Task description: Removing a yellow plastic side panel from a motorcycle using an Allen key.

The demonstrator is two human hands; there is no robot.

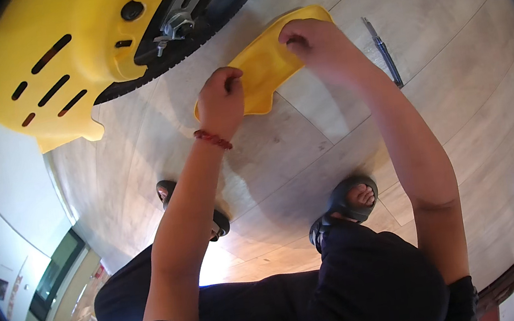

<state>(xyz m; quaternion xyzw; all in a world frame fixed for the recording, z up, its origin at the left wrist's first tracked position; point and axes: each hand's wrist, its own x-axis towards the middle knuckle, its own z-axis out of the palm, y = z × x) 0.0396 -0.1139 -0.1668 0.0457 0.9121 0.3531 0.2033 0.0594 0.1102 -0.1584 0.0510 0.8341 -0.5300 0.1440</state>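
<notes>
A loose yellow plastic cover, curved and with a notched lower edge, is in front of me over the floor. My left hand, a red bracelet on its wrist, has its fingers curled at the cover's left end. At the right end my right hand is closed on it too, thumb and fingers bent together. My hands hide parts of the cover's edges, and the fingertips are partly out of sight. Far left stands a larger yellow plastic body panel with several slots and a round dark hole.
Beside that panel is a black wheel with a metal axle nut. A thin screwdriver-like tool with a dark handle lies on the wood-look floor, right of my right hand. My sandalled feet are below my hands.
</notes>
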